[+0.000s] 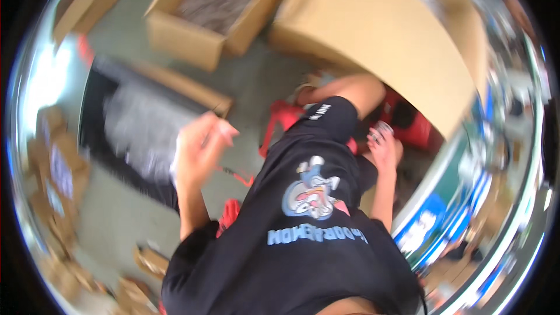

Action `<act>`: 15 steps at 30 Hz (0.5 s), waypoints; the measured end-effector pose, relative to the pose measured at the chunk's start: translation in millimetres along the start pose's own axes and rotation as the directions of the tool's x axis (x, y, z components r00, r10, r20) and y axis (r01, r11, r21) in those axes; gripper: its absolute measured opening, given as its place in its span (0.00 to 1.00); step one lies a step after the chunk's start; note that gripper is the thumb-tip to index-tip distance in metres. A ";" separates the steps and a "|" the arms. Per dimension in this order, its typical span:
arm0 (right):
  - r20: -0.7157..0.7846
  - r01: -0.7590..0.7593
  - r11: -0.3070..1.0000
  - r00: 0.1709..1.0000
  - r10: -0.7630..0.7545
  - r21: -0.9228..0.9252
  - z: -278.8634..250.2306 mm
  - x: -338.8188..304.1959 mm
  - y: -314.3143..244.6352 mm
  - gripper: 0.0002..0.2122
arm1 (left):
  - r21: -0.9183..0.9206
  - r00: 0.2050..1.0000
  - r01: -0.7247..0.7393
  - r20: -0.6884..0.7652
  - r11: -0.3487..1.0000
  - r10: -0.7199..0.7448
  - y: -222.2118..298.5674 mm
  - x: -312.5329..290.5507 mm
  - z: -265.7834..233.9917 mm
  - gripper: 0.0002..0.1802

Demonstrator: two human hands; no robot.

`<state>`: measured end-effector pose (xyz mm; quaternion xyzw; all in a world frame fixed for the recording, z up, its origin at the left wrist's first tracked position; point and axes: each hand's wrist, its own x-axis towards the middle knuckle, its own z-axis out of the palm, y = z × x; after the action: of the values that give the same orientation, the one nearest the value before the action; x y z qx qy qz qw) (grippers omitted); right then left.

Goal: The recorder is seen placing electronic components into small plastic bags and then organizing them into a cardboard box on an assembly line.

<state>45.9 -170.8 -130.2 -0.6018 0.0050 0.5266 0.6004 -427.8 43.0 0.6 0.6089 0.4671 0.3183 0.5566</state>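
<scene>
My left hand point(201, 143) is raised beside a black crate point(96, 108), its fingers curled together and smeared by motion. Whatever it may pinch is too small and blurred to name. A heap of clear, shiny plastic pieces point(140, 131) fills the crate. Over by my right knee, my right hand point(382, 146) closes its fingers around something small and shiny with dark stripes point(382, 129). The kind of that small thing does not show.
An open carton point(184, 41) of greyish pieces lies ahead, and a large cardboard box point(373, 29) beside it reaches over my leg. Red stools point(283, 118) are near my legs. A workbench edge point(434, 178) runs along the right. Cardboard point(55, 181) is piled at far left.
</scene>
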 end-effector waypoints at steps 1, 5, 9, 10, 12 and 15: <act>-0.017 0.063 0.998 0.998 -0.063 -0.010 0.7 -6.2 6.9 0.22 | -0.049 0.984 0.012 0.178 0.999 -0.003 10.4 6.3 28.6 0.12; -0.055 0.323 0.809 0.915 -0.399 -0.490 -5.4 -23.9 7.6 0.22 | -0.099 0.697 0.181 0.715 0.979 -0.057 7.2 38.4 180.7 0.22; 0.019 0.344 0.427 0.797 -0.604 -0.837 34.5 -94.3 -11.0 0.29 | 0.157 0.532 -0.060 0.841 0.986 -0.101 -3.7 49.1 304.0 0.44; 0.018 0.369 0.448 0.787 -0.616 -0.814 35.8 -107.1 -8.9 0.30 | 0.144 0.500 -0.174 0.865 0.974 -0.038 -5.9 47.7 324.3 0.45; -0.020 0.371 0.513 0.795 -0.606 -0.774 32.5 -124.2 1.2 0.32 | 0.064 0.222 -0.168 0.975 0.984 -0.025 -15.0 54.8 353.5 0.45; -0.108 0.328 0.560 0.787 -0.608 -0.761 38.8 -153.0 5.8 0.32 | 0.186 -0.078 0.030 0.980 0.982 -0.184 -9.2 58.8 371.0 0.34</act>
<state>-50.3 -240.0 -25.8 -0.8475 -0.2508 0.1846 0.4299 -71.8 -44.4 -82.1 0.6370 -0.0252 -0.2973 0.7108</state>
